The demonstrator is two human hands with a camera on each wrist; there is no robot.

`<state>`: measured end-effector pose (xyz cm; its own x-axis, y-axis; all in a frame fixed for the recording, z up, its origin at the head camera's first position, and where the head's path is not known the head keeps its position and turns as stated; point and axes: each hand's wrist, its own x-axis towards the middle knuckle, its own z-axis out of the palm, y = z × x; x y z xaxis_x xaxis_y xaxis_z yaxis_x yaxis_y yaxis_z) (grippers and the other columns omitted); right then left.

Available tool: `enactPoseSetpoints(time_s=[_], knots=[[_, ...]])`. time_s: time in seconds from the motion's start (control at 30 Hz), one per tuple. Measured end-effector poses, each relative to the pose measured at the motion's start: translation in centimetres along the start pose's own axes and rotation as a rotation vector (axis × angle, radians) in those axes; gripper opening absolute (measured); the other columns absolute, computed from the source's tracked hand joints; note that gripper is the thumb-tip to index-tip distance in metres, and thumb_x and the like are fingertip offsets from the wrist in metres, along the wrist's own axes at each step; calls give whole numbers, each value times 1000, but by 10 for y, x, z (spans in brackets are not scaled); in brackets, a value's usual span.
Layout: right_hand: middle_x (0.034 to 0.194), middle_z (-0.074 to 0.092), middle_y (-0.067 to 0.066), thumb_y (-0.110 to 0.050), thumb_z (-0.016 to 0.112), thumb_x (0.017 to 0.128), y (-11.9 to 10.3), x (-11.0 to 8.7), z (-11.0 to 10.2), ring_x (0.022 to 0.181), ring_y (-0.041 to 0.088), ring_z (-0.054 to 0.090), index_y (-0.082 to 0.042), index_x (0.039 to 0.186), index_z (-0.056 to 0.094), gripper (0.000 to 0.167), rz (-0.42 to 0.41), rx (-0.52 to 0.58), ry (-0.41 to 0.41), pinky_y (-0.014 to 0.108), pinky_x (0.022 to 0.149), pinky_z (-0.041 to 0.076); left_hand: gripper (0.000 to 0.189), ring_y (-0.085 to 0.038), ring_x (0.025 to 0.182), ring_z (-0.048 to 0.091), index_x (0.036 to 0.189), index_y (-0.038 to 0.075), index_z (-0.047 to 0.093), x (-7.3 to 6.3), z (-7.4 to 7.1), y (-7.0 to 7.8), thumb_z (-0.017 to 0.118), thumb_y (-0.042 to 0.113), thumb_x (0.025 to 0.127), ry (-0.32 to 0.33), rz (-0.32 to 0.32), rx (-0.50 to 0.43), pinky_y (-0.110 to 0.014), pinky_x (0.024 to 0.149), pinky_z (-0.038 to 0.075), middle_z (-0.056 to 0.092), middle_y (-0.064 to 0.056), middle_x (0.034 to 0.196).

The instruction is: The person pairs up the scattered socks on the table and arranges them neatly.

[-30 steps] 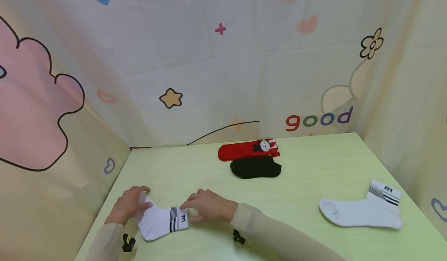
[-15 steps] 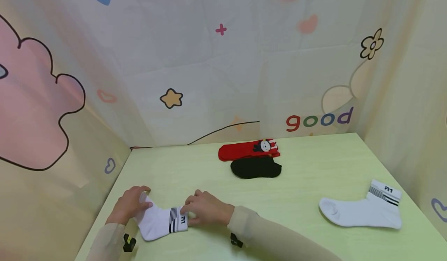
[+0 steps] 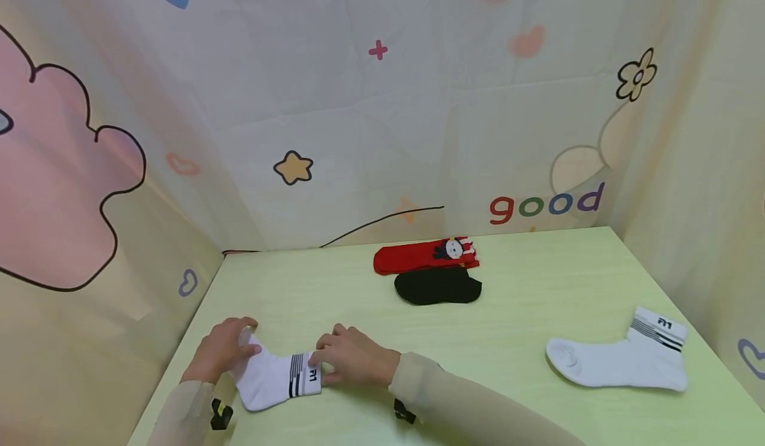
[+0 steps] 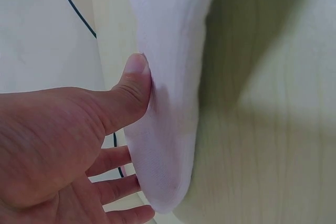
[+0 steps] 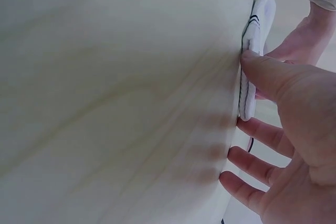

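Observation:
A white ankle sock with black stripes and a logo at its cuff lies flat on the table's left side. My left hand is at the toe end; its thumb rests against the white fabric, the other fingers extended along the toe's edge. At the cuff is my right hand, its thumb touching the cuff's edge and its other fingers spread, tips down on the table. A matching white sock lies apart on the right, toe pointing left.
Toward the back of the pale green table lie a red sock with a cartoon figure and, just in front, a black low-cut sock. A printed curtain closes off the back and sides.
My right hand has shifted slightly, its fingers settling at the sock's cuff. The left hand and the socks look nearly still.

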<state>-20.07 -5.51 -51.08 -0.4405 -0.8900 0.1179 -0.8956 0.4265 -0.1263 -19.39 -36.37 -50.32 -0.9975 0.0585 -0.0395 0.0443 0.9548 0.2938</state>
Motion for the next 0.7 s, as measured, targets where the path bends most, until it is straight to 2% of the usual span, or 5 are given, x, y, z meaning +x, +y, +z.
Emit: enactPoseSetpoints(time_s=[0.43, 0.7], knots=[[121, 65, -10, -44, 73, 95, 1, 1, 4, 96, 10, 49, -34, 125, 72, 31, -5, -21, 10, 17, 71, 34, 49, -43, 107, 62, 125, 2, 66, 0, 4, -4, 85, 18, 83, 9, 9, 4, -64, 87, 51, 64, -29, 126], [124, 65, -8, -46, 74, 93, 2, 3, -1, 102, 11, 50, -32, 127, 72, 37, 26, 63, -44, 19, 78, 39, 49, -38, 94, 63, 120, 4, 70, 2, -2, -2, 89, 23, 79, 27, 9, 40, -59, 80, 53, 67, -26, 117]])
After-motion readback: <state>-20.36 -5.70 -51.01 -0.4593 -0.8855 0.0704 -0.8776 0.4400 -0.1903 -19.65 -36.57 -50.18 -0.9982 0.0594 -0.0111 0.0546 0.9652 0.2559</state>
